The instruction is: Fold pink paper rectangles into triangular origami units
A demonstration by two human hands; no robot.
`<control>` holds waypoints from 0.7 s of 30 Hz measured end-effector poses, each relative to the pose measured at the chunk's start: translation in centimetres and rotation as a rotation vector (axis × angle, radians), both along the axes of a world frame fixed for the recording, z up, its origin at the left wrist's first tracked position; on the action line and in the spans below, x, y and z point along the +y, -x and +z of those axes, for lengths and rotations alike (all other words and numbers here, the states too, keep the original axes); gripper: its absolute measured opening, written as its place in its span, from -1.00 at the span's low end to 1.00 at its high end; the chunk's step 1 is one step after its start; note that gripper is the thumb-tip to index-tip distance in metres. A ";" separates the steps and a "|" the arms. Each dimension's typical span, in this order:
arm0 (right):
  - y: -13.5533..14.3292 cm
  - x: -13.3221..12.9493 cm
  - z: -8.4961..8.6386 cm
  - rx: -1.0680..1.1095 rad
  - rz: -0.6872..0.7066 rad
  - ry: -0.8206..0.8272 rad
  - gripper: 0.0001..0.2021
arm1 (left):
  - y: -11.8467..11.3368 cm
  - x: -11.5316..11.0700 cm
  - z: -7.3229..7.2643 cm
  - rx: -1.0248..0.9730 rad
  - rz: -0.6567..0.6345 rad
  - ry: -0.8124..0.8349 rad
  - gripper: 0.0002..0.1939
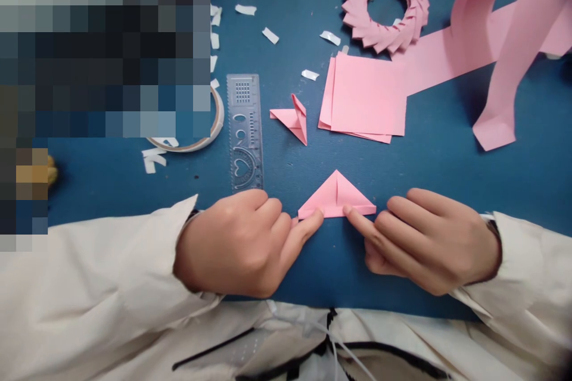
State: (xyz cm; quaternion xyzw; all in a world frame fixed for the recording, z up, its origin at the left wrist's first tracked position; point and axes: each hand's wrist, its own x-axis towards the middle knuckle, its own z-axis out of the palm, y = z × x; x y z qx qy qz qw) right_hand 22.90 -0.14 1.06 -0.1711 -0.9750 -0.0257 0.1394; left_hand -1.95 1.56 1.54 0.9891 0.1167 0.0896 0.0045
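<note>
Head view: a folded pink paper triangle (336, 196) lies on the blue table (288, 166), its base touched by one outstretched digit each of the left hand (236, 244) and right hand (433, 241), other fingers curled; whether either grips it cannot be told. Beyond lie a folded pink piece (297, 121) and stacked pink sheets (369, 95), a clear ruler (245, 131) to the left, a pleated ring (355, 9) farther off.

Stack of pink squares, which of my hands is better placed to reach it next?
Probably your right hand: it lies nearer the stack, while your left hand is farther to the left. Both touch the folded pink triangle, so neither is free.
</note>
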 end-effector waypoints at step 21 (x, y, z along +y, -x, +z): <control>0.0 -0.4 0.6 0.004 -0.048 -0.153 -0.77 | 0.2 -1.7 1.3 0.124 0.003 -0.056 -0.63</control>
